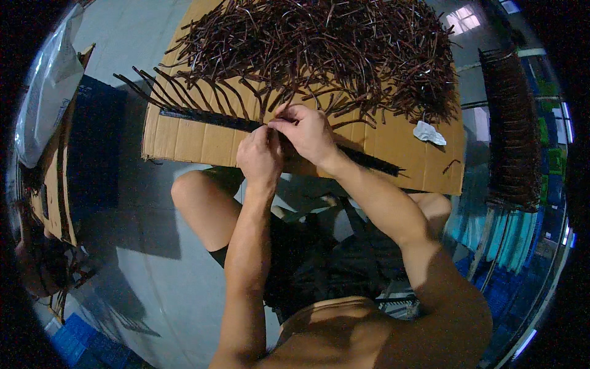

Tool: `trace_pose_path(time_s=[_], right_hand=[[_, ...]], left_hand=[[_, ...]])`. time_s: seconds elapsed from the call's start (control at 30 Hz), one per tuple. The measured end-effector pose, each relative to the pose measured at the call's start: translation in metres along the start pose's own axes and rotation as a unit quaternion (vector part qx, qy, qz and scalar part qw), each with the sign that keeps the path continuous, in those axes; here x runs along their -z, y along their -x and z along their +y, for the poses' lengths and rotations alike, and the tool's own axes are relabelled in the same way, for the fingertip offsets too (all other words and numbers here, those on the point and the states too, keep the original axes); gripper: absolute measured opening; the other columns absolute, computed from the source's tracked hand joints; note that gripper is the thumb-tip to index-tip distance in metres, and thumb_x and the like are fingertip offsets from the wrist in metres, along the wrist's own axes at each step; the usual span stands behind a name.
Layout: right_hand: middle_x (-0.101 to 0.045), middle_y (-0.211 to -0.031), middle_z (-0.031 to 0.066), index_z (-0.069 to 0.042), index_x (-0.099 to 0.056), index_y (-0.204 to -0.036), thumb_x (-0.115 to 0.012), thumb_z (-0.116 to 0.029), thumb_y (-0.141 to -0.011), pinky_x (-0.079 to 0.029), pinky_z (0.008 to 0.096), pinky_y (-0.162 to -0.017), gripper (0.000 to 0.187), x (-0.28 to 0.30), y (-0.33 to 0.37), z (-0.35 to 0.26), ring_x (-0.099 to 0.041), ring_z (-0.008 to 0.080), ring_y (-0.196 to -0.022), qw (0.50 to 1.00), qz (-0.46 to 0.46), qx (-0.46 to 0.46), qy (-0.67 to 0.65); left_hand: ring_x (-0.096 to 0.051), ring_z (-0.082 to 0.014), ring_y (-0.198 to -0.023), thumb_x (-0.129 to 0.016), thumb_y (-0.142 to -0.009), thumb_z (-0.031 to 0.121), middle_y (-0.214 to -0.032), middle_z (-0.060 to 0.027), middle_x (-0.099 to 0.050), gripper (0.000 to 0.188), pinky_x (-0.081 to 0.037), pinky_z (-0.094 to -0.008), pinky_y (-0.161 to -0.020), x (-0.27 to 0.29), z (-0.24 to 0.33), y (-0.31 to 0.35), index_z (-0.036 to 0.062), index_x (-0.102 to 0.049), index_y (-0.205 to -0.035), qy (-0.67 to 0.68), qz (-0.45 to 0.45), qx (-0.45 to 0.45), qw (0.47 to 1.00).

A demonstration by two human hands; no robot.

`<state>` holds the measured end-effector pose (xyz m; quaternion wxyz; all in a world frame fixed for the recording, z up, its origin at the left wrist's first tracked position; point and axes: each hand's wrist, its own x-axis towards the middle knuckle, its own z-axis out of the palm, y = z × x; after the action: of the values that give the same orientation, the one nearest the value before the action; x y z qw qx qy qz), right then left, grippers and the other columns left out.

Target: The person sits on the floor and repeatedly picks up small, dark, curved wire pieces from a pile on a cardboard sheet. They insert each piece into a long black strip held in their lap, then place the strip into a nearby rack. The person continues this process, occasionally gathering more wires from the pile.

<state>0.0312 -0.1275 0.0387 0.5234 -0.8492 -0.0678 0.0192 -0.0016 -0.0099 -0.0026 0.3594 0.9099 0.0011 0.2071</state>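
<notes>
Left hand [260, 155]: one, fingers closed on the dark strip [203, 115].
Right hand [309, 132]: one, pinching one brown stick [275, 114].
Stick heap [319, 49]: too many to count.
Cardboard sheet [184, 138]: one.

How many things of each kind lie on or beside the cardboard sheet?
Flat brown cardboard sheet: 1
Heaped pile of dark brown curved sticks: 1
Long black strip set with sticks: 1
Crumpled white paper scrap: 1
Finished dark stick rack at right: 1
Total: 5
</notes>
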Motion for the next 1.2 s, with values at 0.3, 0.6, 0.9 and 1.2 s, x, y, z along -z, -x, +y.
trace_pose_path(time_s=[0.3, 0.6, 0.9, 1.2], right_hand=[[-0.061, -0.099, 0.0145, -0.004, -0.064, -0.102, -0.058, -0.011, -0.084, -0.05, 0.0379, -0.076, 0.02, 0.062, -0.064, 0.034, -0.061, 0.0336, -0.086, 0.954, -0.042, 0.002, 0.296], [-0.052, -0.095, 0.0123, -0.003, -0.065, -0.093, -0.057, -0.004, -0.081, -0.047, 0.04, -0.079, 0.014, 0.072, -0.073, 0.061, -0.055, 0.0303, -0.091, 0.9, -0.028, 0.123, 0.418], [-0.065, -0.077, 0.0056, 0.0, -0.058, -0.094, -0.065, -0.009, -0.084, -0.048, 0.0223, -0.06, 0.015, 0.021, -0.019, -0.002, -0.062, 0.0105, -0.071, 0.971, -0.084, -0.142, -0.171], [-0.067, -0.084, 0.0062, 0.001, -0.06, -0.092, -0.067, -0.004, -0.082, -0.05, 0.0241, -0.071, 0.013, 0.0, -0.008, -0.009, -0.062, 0.0103, -0.077, 0.997, -0.01, -0.035, -0.066]], left_hand=[[-0.063, -0.0302, -0.069, -0.066, -0.083, 0.024, -0.076, -0.0123, -0.066, 0.018, -0.05, -0.0366, -0.063, 0.017, -0.005, -0.008, 0.0059, -0.067, -0.085, 0.0, -0.014, 0.141, 0.99], [-0.065, -0.032, -0.072, -0.067, -0.082, 0.023, -0.082, -0.0151, -0.066, 0.022, -0.051, -0.0363, -0.064, 0.006, -0.006, -0.003, 0.0038, -0.065, -0.092, 0.034, 0.0, 0.038, 0.999], [-0.06, -0.0311, -0.072, -0.062, -0.083, 0.017, -0.077, -0.0121, -0.064, 0.012, -0.047, -0.0399, -0.065, 0.006, -0.004, -0.004, 0.0056, -0.064, -0.084, 0.032, 0.006, 0.026, 0.999], [-0.058, -0.0317, -0.071, -0.059, -0.083, 0.017, -0.074, -0.012, -0.061, 0.013, -0.045, -0.042, -0.064, 0.006, -0.004, -0.005, 0.0051, -0.061, -0.08, 0.017, -0.014, 0.027, 0.999]])
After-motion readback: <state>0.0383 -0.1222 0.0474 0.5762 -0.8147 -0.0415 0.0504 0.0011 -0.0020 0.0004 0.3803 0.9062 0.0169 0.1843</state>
